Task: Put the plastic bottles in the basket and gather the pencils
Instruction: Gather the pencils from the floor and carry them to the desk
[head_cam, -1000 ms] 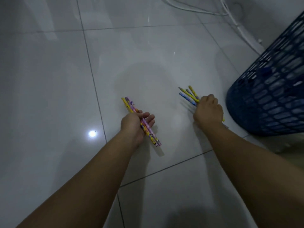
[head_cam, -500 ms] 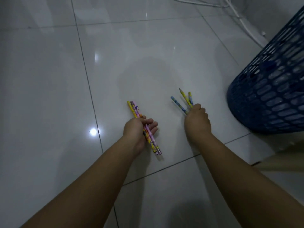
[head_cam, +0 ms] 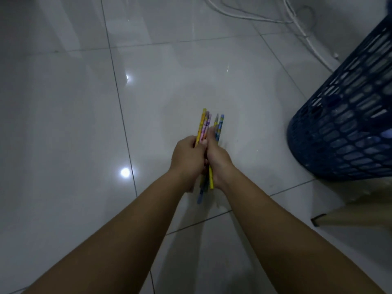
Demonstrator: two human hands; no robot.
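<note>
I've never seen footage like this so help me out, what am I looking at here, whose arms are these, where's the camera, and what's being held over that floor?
There is no machine here. A person wears a wide-angle camera on the head, looking forward and down, so the two bare forearms reaching in from the bottom are the person's own. The left hand and the right hand are pressed together, both closed around one bundle of coloured pencils, whose ends stick out beyond the fingers and below the wrists. Beneath is a glossy grey tiled floor. To the right stands a dark blue lattice basket; what it holds is too unclear to tell. White cables lie along the far edge.
</note>
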